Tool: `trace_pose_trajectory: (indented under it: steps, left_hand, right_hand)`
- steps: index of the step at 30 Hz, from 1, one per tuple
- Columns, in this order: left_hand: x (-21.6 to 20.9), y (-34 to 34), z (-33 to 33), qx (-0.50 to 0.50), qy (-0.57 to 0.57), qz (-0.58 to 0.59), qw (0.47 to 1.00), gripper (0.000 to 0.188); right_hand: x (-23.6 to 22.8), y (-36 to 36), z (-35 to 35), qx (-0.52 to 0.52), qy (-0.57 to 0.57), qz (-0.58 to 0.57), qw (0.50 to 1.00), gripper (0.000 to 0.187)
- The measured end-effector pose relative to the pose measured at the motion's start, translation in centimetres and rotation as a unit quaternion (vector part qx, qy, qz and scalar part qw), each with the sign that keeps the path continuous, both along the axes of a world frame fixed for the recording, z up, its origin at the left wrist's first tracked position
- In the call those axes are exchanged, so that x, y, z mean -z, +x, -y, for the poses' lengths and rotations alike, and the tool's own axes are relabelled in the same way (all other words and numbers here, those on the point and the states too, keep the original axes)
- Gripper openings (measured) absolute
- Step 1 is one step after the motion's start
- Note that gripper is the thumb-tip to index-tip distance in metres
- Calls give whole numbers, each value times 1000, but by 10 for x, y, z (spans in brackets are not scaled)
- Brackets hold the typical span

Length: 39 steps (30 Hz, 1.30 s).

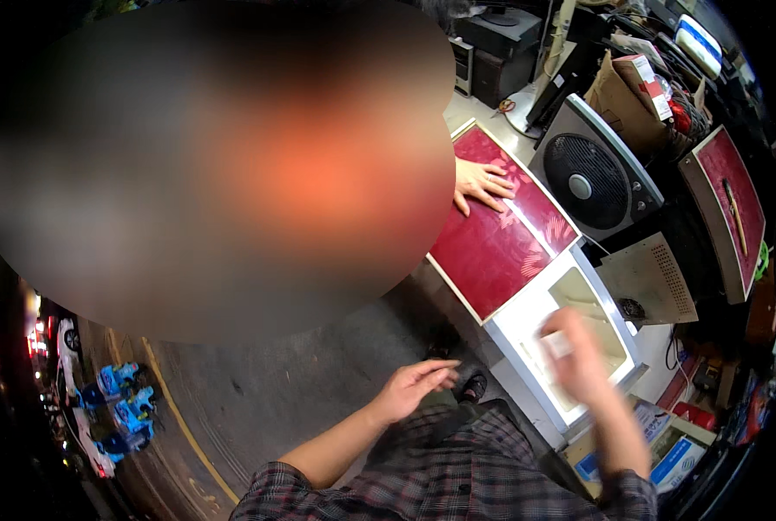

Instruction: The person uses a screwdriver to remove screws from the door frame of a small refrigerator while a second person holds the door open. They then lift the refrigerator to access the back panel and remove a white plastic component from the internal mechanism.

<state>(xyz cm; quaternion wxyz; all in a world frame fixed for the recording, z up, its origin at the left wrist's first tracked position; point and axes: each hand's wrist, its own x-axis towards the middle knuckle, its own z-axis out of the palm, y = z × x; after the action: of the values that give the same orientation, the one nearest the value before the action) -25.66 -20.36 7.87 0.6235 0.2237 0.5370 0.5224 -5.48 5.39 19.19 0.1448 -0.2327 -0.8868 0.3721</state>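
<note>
My right hand [576, 365], slightly smeared by motion, is closed around a small white block-like thing [559, 345]. It is above a white sink-like basin [527, 339] with a pale recessed inside; I cannot tell whether they touch. My left hand [412, 388] hangs in front of my body with fingers stretched out to the right and nothing in it. A red flower-patterned panel [501, 252] with a light edge adjoins the basin on its far side. Another person's hand [482, 184] lies on that panel, fingers spread.
A speaker-like grey unit with a round black grille [583, 174] stands behind the panel. Rightward are a red-topped box [726, 187], a perforated beige panel [653, 282] and cartons [679, 451]. Blue scooters [127, 408] stand by the road at left. A large blur hides the upper left.
</note>
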Motion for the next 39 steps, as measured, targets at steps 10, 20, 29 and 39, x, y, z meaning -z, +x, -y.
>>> trace_pose_trajectory:
  steps: [10,20,29,39]
  left_hand:
    - [-22,45,108,-335,-53,379,861,25]
    - [58,-59,283,-520,-60,238,819,21]
    - [156,-221,522,-513,-116,193,828,25]
    - [242,-219,725,-605,-352,63,712,7]
  right_hand:
    - [81,-74,194,-156,27,-148,976,24]
    - [100,-241,310,-316,49,-15,947,39]
    - [42,-620,358,-400,339,30,851,23]
    - [18,-929,213,-175,615,135,757,41]
